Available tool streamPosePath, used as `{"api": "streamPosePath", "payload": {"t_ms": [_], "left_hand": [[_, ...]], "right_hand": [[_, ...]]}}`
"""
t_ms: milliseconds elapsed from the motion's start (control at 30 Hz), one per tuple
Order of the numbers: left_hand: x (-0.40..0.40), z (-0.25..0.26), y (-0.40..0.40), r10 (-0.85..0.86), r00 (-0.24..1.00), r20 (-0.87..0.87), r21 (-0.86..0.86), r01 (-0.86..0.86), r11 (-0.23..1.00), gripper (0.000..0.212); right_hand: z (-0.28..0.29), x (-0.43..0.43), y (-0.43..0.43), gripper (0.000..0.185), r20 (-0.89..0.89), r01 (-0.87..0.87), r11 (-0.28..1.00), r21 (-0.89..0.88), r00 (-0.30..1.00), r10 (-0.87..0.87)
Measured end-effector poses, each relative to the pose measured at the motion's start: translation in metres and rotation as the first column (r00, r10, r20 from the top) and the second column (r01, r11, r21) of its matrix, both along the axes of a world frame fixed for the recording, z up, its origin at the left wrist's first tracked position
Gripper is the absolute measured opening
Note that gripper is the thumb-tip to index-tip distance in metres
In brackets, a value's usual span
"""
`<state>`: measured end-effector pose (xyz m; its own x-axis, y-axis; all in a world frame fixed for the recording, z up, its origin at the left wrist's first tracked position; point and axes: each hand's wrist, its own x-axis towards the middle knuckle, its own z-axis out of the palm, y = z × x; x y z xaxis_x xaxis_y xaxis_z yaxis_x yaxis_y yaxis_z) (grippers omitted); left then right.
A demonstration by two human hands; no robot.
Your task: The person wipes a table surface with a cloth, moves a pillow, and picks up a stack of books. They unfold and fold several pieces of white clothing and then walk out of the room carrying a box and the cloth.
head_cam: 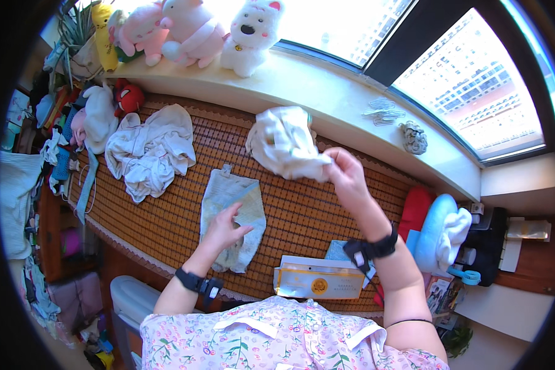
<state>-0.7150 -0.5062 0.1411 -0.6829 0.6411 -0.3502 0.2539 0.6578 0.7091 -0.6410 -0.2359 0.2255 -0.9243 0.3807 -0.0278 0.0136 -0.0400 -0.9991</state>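
My right hand (347,173) pinches the edge of a crumpled white cloth (282,141), which is partly blurred near the windowsill side of the bamboo mat (286,217). Over a flat pale grey-green cloth (249,222) hovers my left hand (226,226), its fingers apart and nothing between them. That cloth has a small tab at its far end and darker stains near its lower part. Whether my left fingers touch it, I cannot tell. Farther left lies a rumpled heap of white fabric (152,148).
Plush toys (194,32) line the windowsill (305,78), with wire clips (384,112) to their right. A white and gold box (319,280) lies close to my body. At right sits a light blue ring cushion (432,231). Toys and a cable crowd the left end.
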Motion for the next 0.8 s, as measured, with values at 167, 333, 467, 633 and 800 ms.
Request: {"api": "streamPosePath", "payload": {"t_ms": [167, 333, 467, 633, 800], "left_hand": [[0.048, -0.015, 0.063, -0.101, 0.434, 0.895, 0.360, -0.570, 0.738, 0.047], [0.084, 0.032, 0.078, -0.656, 0.242, 0.715, 0.625, -0.641, 0.445, 0.036], [0.073, 0.093, 0.043, -0.625, 0.412, 0.663, 0.731, -0.537, 0.422, 0.035], [0.050, 0.102, -0.026, -0.350, 0.682, 0.642, 0.766, -0.552, 0.331, 0.035], [0.083, 0.156, -0.095, 0.048, 0.896, 0.442, 0.859, -0.438, 0.267, 0.023]], "right_hand": [[0.046, 0.080, -0.086, 0.018, -0.165, -0.291, 0.683, -0.670, 0.955, 0.245], [0.060, 0.152, -0.113, 0.014, 0.002, -0.646, 0.706, -0.288, 0.737, 0.675], [0.065, 0.214, -0.103, 0.015, 0.072, -0.607, 0.739, -0.293, 0.756, 0.650], [0.061, 0.252, -0.082, 0.012, -0.107, -0.295, 0.872, -0.392, 0.955, 0.275], [0.067, 0.237, -0.086, 0.010, -0.247, -0.212, 0.851, -0.481, 0.964, 0.101]]}}
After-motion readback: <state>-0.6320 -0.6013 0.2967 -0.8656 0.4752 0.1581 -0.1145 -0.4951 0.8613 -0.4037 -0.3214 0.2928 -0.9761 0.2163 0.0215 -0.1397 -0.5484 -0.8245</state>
